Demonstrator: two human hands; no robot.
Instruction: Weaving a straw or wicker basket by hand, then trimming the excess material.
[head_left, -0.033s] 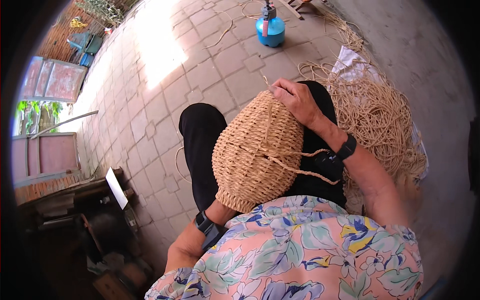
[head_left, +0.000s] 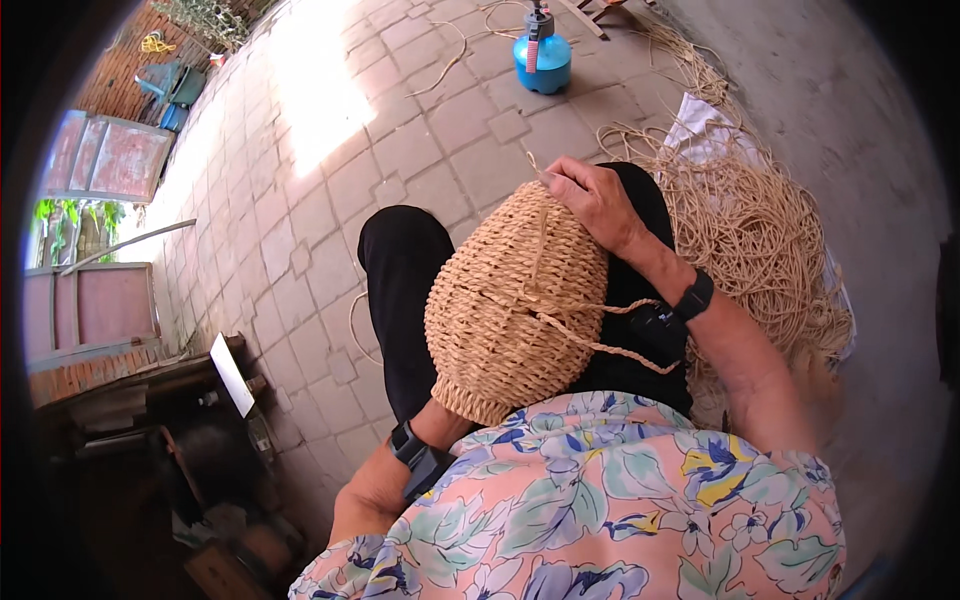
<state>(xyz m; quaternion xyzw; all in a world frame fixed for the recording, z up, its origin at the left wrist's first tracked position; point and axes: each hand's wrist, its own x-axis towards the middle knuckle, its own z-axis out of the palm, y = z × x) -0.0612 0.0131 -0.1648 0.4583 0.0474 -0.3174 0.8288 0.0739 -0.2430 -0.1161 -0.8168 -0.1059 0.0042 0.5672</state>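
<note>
A woven straw basket (head_left: 510,300), rounded and tan, lies across my lap with its narrow rim towards me. My left hand (head_left: 442,424) goes in through that rim up to the wrist, so its fingers are hidden inside. At the far right end of the weave, my right hand (head_left: 597,205) is closed, thumb and fingers pinched by a short straw cord end (head_left: 532,160) that sticks up there. Two loose twisted cords (head_left: 610,347) hang off the basket's side towards my right thigh. A thin strand (head_left: 537,250) lies along its top.
A large tangled heap of straw cord (head_left: 750,235) lies to my right, partly over a white cloth (head_left: 697,125). A blue pump sprayer (head_left: 542,65) stands ahead on the paving. Dark clutter with a white panel (head_left: 232,375) is at the left.
</note>
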